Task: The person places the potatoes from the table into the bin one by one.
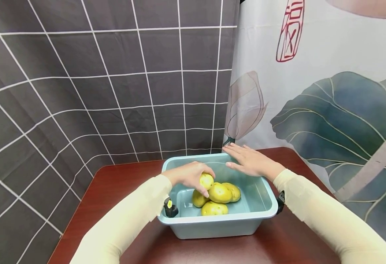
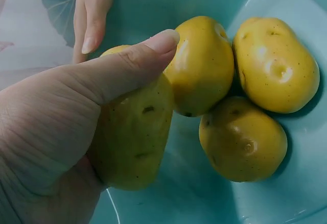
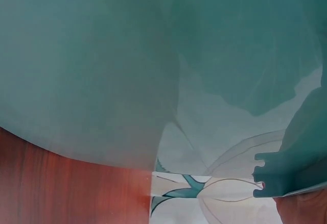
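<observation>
My left hand (image 1: 190, 176) grips a yellow potato (image 1: 206, 181) inside the light-blue plastic basin (image 1: 217, 220), above the other potatoes. In the left wrist view, the thumb lies across the front of this potato (image 2: 135, 142). Several more potatoes sit together on the basin floor, among them a large one (image 1: 220, 193) and one nearest the front wall (image 1: 214, 208). Over the basin's back right rim, my right hand (image 1: 248, 160) is stretched out with straight fingers and holds nothing. Only a sliver of it shows at the lower right of the right wrist view.
The basin stands on a reddish-brown wooden table (image 1: 120, 190). Behind it hangs a dark grey cloth (image 1: 120, 91) with a white grid. A white curtain (image 1: 255, 47) printed with lotus flowers and leaves hangs at the right, close to the table's edge.
</observation>
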Demonstrator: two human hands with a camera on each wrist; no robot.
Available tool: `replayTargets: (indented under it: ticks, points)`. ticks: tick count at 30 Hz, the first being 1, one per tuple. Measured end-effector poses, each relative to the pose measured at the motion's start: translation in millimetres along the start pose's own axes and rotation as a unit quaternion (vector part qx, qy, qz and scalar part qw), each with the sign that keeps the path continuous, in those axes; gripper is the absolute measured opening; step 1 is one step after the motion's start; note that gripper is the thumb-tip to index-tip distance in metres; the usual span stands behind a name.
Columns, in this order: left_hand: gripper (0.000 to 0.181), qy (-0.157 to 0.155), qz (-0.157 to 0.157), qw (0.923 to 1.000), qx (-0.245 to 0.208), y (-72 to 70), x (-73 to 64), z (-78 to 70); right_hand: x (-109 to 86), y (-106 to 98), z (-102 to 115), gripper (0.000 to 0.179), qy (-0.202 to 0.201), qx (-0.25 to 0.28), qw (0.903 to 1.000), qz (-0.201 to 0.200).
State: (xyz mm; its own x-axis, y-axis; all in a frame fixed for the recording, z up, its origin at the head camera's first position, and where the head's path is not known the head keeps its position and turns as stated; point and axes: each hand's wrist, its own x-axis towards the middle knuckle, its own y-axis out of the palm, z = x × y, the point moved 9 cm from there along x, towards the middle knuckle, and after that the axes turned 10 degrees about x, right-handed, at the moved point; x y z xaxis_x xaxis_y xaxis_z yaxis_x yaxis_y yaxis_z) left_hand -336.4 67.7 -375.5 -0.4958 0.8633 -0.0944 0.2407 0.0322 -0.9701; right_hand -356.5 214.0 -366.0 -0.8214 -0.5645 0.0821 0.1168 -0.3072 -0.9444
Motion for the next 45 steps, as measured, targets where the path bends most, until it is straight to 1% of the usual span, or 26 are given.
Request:
replayTargets:
  ticks: [4,8,12,15,21,25,28,31,37,45]
  points:
    - [0.064,0.002,-0.008,0.9999,-0.007,-0.6,1.3,0.0,-1.0,-1.3,-1.1,0.068,0.005,-0.006,1.0000,0.000]
    - [0.065,0.007,-0.005,0.9999,-0.011,0.9,2.0,-1.1,-0.6,-2.3,-0.6,0.069,0.002,-0.005,1.0000,0.003]
    - [0.062,0.011,-0.008,0.9998,-0.013,2.8,3.6,-1.1,-1.0,-2.5,-1.2,0.070,0.008,-0.004,1.0000,0.004]
    - [0.061,0.005,-0.009,0.9999,-0.011,4.9,4.7,0.9,-2.0,-2.0,-1.6,0.071,0.011,-0.002,0.9999,0.007]
    - [0.066,-0.010,-0.003,0.9999,-0.008,7.8,5.0,6.3,-1.9,-2.0,-2.0,0.069,0.007,-0.003,1.0000,0.005]
    - [0.066,-0.017,0.004,0.9996,-0.023,9.5,4.2,8.4,-2.0,-1.6,-2.1,0.068,0.008,-0.003,0.9999,0.007]
    - [0.066,-0.018,0.011,0.9988,-0.045,11.4,3.4,8.6,-1.4,-0.5,-2.2,0.069,0.009,-0.003,0.9999,0.009]
    - [0.066,-0.019,0.016,0.9982,-0.055,12.5,2.8,8.5,-1.3,0.3,-1.7,0.071,0.008,-0.004,0.9999,0.011]
    - [0.065,-0.021,0.007,0.9979,-0.061,10.7,0.9,10.1,-1.2,1.0,-0.7,0.079,0.007,-0.006,0.9999,0.011]
    - [0.065,-0.019,-0.013,0.9982,-0.056,7.3,0.4,14.5,1.7,2.0,-0.5,0.068,0.005,-0.003,0.9999,0.009]
